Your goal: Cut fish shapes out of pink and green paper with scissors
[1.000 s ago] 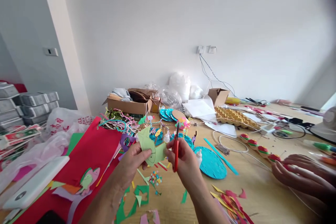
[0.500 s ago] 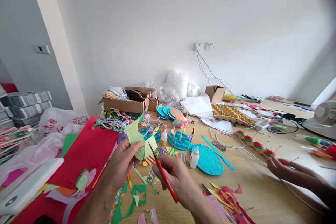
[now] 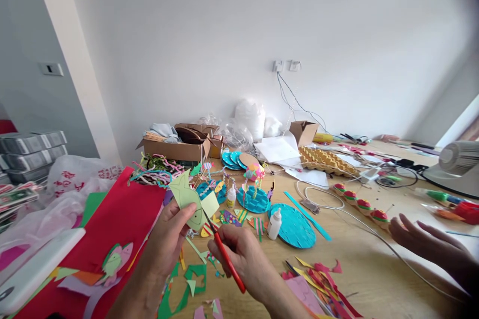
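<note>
My left hand [image 3: 174, 227] pinches a light green paper [image 3: 185, 194] with fish lines drawn on it, partly cut to a fish outline. In my right hand [image 3: 239, 254] is a pair of scissors [image 3: 228, 261] with red handles, the blades at the paper's right edge. A pale flap of the sheet sticks out beside the blades. Just beyond my hands lie striped and dotted paper fish [image 3: 229, 218]. Two white glue bottles [image 3: 274, 224] stand near a round blue disc [image 3: 295, 227].
Red paper [image 3: 108, 219] and a white device [image 3: 43, 269] lie at the left. Green scraps [image 3: 183, 289] and coloured strips [image 3: 325, 279] are in front. At the right, another person's hand [image 3: 422, 239] is near red-green pieces [image 3: 364, 204] and a white cable [image 3: 377, 237].
The scissors and paper sit slightly further left in the view, which has shifted a little. The other person's hand has moved back from the red-green pieces, fingers spread.
</note>
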Demonstrator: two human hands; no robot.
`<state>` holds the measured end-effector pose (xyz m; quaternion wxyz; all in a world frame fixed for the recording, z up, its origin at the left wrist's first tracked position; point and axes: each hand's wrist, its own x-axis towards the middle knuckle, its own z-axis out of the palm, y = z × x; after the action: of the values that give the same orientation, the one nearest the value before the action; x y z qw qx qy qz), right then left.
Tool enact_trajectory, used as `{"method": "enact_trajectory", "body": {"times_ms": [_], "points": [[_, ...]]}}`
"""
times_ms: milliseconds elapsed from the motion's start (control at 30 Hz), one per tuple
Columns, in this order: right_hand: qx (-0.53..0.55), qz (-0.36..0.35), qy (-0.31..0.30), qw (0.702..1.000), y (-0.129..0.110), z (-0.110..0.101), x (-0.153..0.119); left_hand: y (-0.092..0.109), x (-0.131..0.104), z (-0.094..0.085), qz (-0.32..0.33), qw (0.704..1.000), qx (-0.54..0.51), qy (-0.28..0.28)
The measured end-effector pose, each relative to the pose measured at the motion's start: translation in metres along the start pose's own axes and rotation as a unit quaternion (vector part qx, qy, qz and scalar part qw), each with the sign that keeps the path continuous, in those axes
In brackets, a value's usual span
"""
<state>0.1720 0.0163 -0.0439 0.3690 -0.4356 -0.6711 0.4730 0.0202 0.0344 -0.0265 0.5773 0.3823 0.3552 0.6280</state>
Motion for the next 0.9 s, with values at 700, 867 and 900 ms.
{"method": "enact_trajectory", "body": {"times_ms": [700, 867, 900], "points": [[0.103, 0.037, 0.0, 0.994, 0.006, 0.008, 0.003, -0.003, -0.008, 0.013, 0.028, 0.999, -0.02, 0.01], [0.104, 0.039, 0.005, 0.994, 0.003, 0.007, 0.004, -0.004, -0.007, 0.016, 0.016, 0.999, -0.037, 0.005], [0.106, 0.04, 0.004, 0.994, 0.003, 0.007, 0.005, -0.004, -0.007, 0.016, 0.014, 0.999, -0.039, 0.004]]}}
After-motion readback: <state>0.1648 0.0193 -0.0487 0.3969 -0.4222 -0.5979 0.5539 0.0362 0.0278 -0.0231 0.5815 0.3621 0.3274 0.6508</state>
